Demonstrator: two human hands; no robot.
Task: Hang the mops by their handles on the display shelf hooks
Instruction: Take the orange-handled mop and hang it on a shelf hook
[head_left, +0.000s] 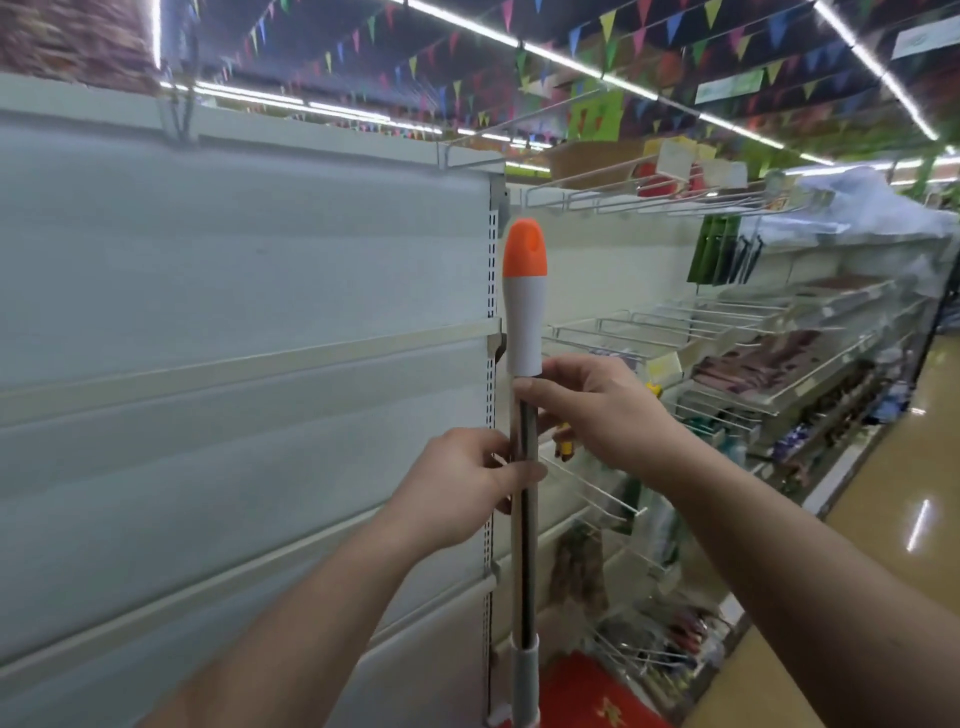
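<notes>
A mop handle (524, 312) stands upright in the middle of the view, with a metal pole, a white grip and an orange cap that has a hanging hole. My left hand (467, 483) grips the metal pole lower down. My right hand (592, 410) holds the pole just under the white grip. The mop's head is out of view below. The orange cap sits just below the wire hooks (623, 200) that stick out from the top of the display shelf (587, 260). The cap is apart from the hooks.
A bare white shelf end panel (234, 338) fills the left. More wire hooks and racks (675, 322) with hung goods run along the right. A red mat (592, 696) lies on the floor; the aisle floor (909, 519) opens at the right.
</notes>
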